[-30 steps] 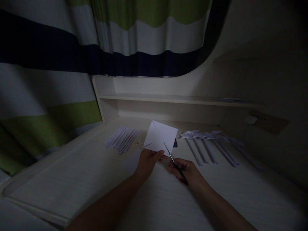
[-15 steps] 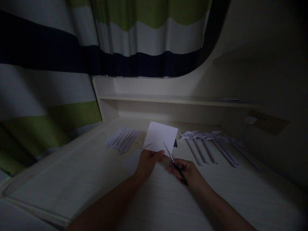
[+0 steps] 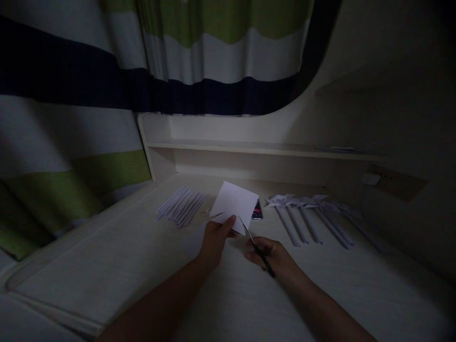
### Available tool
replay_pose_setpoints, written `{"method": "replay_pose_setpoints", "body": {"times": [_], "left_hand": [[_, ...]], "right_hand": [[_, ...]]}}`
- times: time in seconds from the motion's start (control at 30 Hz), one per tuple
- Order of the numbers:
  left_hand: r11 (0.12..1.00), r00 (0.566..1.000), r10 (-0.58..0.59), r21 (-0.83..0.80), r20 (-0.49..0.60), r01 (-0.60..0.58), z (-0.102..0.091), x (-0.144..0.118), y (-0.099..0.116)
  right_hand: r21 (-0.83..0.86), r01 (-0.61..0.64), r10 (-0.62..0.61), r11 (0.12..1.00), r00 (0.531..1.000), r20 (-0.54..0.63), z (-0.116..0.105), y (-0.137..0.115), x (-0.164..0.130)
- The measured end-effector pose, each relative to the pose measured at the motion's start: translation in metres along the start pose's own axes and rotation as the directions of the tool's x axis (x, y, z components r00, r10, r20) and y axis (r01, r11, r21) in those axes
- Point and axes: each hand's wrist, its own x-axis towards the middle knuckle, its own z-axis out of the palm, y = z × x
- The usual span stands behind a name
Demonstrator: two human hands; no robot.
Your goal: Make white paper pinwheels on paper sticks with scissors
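Note:
A square sheet of white paper (image 3: 235, 202) is pinched at its near edge by my left hand (image 3: 217, 240), thumb on top. It has a slit running in from its left corner. My right hand (image 3: 269, 254) grips a pair of scissors (image 3: 259, 251) with black handles, their blades at the paper's near right corner, just right of my left thumb. Part of the blades overlaps the paper. Behind the paper's right edge a phone (image 3: 257, 211) lies on the desk, partly covered.
Several rolled paper sticks (image 3: 181, 205) lie to the left, with small pale pieces (image 3: 204, 212) beside them. On the right lie several paper pinwheels (image 3: 302, 213) on sticks. A shelf (image 3: 231, 146) runs along the back, under a striped curtain (image 3: 228, 66).
The paper has turned slightly and shifted a little left, uncovering more of the phone. My left thumb sits further up on it. The scissors have moved slightly left with the paper.

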Motion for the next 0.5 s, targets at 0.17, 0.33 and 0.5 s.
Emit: {"method": "replay_pose_setpoints", "body": {"times": [0.17, 0.33, 0.5], "left_hand": [[0.990, 0.999, -0.017, -0.138, -0.045, 0.010, -0.003, 0.003, 0.001], [0.976, 0.998, -0.022, -0.216, -0.064, 0.008, -0.004, 0.005, 0.004], [0.982, 0.999, -0.035, -0.185, 0.010, 0.036, -0.004, 0.005, 0.002]], "right_hand": [[-0.013, 0.036, -0.036, 0.999, 0.999, 0.000, -0.001, 0.009, 0.004], [0.036, -0.022, 0.026, 0.999, 0.993, -0.112, -0.009, 0.014, 0.009], [0.208, 0.054, 0.035, 0.977, 0.915, -0.402, -0.027, 0.006, 0.009]]}}
